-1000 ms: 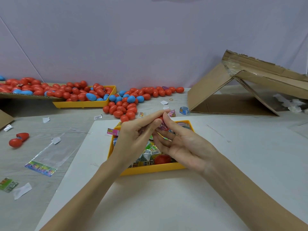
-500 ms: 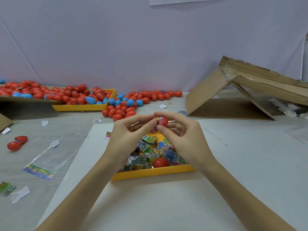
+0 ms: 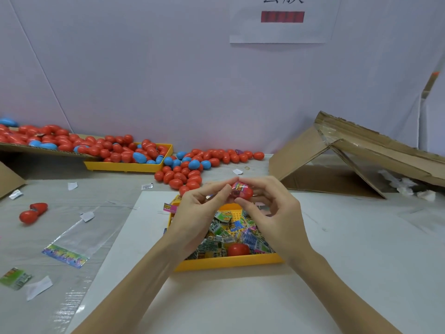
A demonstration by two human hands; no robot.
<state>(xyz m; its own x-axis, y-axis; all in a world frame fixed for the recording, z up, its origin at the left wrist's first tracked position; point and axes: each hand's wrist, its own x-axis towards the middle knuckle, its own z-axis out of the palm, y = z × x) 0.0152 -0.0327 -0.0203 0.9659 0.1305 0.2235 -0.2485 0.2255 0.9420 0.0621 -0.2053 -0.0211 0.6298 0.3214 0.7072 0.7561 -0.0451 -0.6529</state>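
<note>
Right hand pinches the small red plastic egg shell between thumb and fingertips, above the yellow plastic tray. Left hand pinches the colourful printed packet at the shell's mouth. Best approach: steady the shell and tuck the packet fully below its rim.

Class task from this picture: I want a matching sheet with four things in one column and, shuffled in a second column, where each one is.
Things
1. red egg
2. clear bag
3. cardboard box
4. paper sign

Places
A. up on the wall
B. flat on the table, at the left
C. pinched between the left hand and the right hand
D. on the table, at the right

Pairs: 1-C, 2-B, 3-D, 4-A
</note>
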